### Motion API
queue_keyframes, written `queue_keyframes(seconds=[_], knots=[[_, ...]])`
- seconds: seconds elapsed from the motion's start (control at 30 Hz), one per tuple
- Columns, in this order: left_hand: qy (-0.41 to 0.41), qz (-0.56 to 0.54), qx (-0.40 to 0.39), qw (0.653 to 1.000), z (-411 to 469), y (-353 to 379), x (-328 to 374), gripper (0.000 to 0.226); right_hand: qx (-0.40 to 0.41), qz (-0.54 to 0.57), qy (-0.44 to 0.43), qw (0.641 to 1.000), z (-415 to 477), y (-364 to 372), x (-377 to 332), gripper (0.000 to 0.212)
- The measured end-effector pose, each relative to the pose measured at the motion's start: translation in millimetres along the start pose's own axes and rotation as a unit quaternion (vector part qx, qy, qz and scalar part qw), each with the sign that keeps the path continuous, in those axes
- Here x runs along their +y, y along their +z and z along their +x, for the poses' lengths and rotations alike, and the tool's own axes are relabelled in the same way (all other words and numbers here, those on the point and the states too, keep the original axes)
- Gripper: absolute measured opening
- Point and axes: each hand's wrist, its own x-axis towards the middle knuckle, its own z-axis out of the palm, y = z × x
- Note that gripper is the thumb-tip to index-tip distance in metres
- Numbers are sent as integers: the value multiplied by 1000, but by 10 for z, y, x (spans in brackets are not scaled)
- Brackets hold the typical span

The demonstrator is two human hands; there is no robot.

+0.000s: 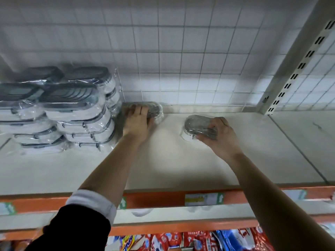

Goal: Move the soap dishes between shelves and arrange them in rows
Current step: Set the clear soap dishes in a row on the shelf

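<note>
cream grid-backed shelf point(181, 160): left hand point(137, 121), right hand point(220, 137) seemingly grip soap dishes point(196, 124).

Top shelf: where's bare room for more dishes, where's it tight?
Free: shelf beyond the right dish in the right hand, up to the slotted post; front strip along the orange rail; gap between the two held dishes. Tight: left end, wrapped stacks with the back dish in the left hand close beside them.
</note>
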Motion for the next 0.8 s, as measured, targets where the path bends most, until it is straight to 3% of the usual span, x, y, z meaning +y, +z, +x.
queue_keyframes(seconds=[0.37, 0.5, 0.8], knots=[[52, -60, 38, 996, -208, -77, -4, 49, 72, 54, -15, 996, 3, 199, -238, 38], [92, -85, 79, 989, -645, -301, -69, 34, 104, 102, -41, 988, 217, 330, -541, 41], [190, -62, 117, 973, -1111, -276, -356, 31, -1, 111, -165, 980, 834, 857, -1210, 38]])
